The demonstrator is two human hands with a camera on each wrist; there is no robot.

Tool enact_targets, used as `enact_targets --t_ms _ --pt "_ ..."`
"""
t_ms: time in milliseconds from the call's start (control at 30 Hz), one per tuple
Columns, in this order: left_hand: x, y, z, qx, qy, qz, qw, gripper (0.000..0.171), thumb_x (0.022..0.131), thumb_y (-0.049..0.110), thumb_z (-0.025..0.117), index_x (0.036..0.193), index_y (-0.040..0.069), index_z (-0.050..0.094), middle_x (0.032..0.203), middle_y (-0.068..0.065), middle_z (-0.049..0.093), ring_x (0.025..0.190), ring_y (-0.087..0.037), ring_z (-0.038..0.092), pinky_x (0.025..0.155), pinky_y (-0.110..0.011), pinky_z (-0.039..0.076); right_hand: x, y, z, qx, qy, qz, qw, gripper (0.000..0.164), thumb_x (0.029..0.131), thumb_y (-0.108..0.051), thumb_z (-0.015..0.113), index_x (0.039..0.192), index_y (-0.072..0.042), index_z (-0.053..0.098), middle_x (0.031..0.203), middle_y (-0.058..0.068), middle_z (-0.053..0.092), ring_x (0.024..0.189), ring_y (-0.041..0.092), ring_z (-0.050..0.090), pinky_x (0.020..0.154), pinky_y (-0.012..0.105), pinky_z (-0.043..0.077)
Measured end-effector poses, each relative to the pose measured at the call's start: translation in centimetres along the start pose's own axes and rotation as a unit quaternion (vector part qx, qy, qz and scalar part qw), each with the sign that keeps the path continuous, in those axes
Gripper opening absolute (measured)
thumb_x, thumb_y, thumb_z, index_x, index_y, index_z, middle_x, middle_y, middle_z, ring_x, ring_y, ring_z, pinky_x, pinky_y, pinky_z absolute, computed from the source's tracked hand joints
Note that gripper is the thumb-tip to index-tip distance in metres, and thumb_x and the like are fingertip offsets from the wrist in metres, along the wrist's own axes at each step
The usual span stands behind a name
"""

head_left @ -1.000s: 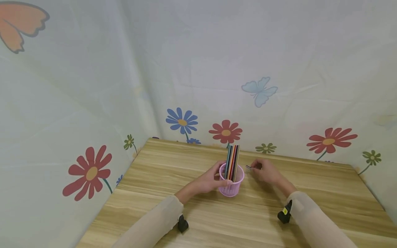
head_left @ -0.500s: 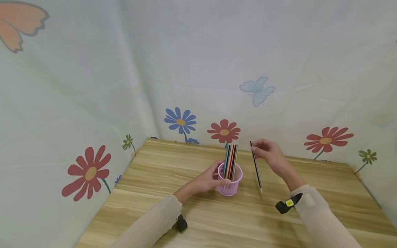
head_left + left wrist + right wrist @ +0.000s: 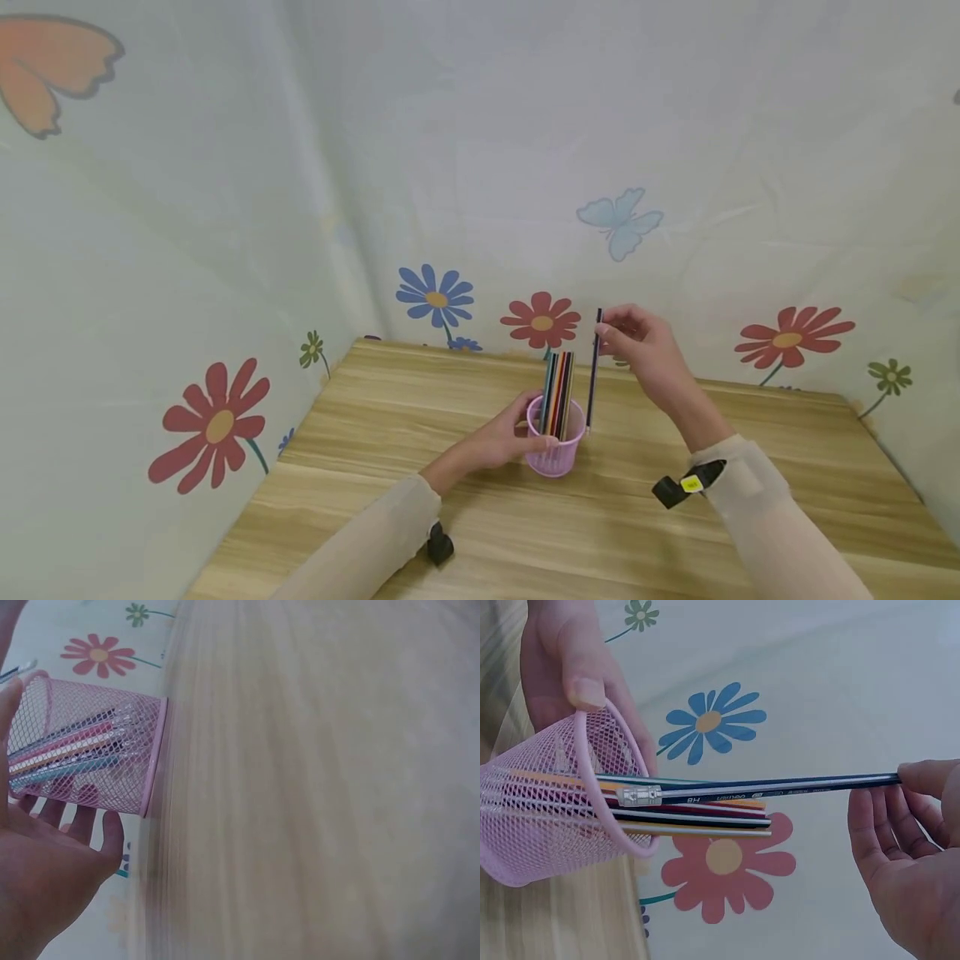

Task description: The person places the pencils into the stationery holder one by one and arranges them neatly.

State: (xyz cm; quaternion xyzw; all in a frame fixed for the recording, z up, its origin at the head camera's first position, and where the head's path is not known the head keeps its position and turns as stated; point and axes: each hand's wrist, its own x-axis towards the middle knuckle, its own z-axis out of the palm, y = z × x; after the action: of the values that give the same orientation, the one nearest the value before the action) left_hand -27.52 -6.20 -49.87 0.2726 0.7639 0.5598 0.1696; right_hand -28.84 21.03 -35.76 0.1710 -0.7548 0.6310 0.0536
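Observation:
My left hand (image 3: 491, 442) grips a pink mesh pencil cup (image 3: 551, 462), thumb at the rim and fingers round its side. The cup stands upright on the wooden table. Several striped pencils (image 3: 557, 387) lean in it, their silver ends down inside the mesh (image 3: 90, 688) in the left wrist view. My right hand (image 3: 651, 354) pinches a dark blue striped pencil (image 3: 593, 379) near its upper end, between thumb and fingers. That pencil hangs nearly upright just right of the cup. In the right wrist view its silver-capped end (image 3: 640, 796) overlaps the cup's rim (image 3: 592, 769).
The wood-grain table (image 3: 450, 533) reaches back to a pale cloth backdrop (image 3: 480, 125) printed with flowers and butterflies. Black wrist cameras sit on both forearms, one (image 3: 440, 546) left and one (image 3: 671, 492) right.
My right hand has lifted the pencil off the table, swung it upright, and brought it left towards the cup. My left hand keeps its hold on the cup, in nearly the same place.

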Motion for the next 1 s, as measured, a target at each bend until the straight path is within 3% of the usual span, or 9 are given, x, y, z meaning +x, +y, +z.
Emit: enact_targets --t_ms 167,467,633,1000 --pt "0.0 0.0 -0.1 -0.003 0.0 0.008 1.0 0.076 0.099 0.033 0.077 0.159 0.034 0.031 0.162 -0.003 0.041 0.147 -0.027 0.046 0.119 -0.041 0.041 0.5 -0.2 1.1 0.034 0.026 -0.027 0.999 0.029 0.106 -0.02 0.068 0.121 0.003 0.059 0.107 0.01 0.065 0.092 0.018 0.073 0.085 0.029 0.063" --pt "0.2 -0.4 0.1 -0.018 -0.008 0.024 0.9995 0.074 0.1 0.031 0.076 0.16 0.03 0.032 0.158 -0.002 0.045 0.145 -0.024 0.048 0.119 -0.041 0.041 -0.1 2.0 3.5 0.069 0.009 0.003 0.998 0.022 0.106 -0.004 0.064 0.119 0.012 0.055 0.106 0.014 0.059 0.094 0.019 0.07 0.09 0.044 0.063" --pt "0.2 -0.3 0.0 -0.016 -0.008 0.022 0.9996 0.078 0.1 0.033 0.076 0.162 0.032 0.029 0.161 0.0 0.043 0.147 -0.021 0.045 0.119 -0.039 0.041 -0.6 3.0 4.5 0.069 -0.01 -0.003 0.998 0.02 0.105 -0.001 0.064 0.116 0.013 0.056 0.105 0.019 0.058 0.094 0.024 0.071 0.09 0.049 0.062" --pt "0.0 -0.1 -0.1 -0.008 -0.007 0.023 0.9997 0.076 0.1 0.036 0.076 0.161 0.033 0.03 0.161 0.003 0.042 0.147 -0.017 0.044 0.12 -0.039 0.04 -1.4 4.3 5.9 0.018 -0.043 -0.001 0.999 0.016 0.104 0.001 0.064 0.115 0.011 0.059 0.109 0.029 0.064 0.095 0.029 0.071 0.085 0.046 0.064"
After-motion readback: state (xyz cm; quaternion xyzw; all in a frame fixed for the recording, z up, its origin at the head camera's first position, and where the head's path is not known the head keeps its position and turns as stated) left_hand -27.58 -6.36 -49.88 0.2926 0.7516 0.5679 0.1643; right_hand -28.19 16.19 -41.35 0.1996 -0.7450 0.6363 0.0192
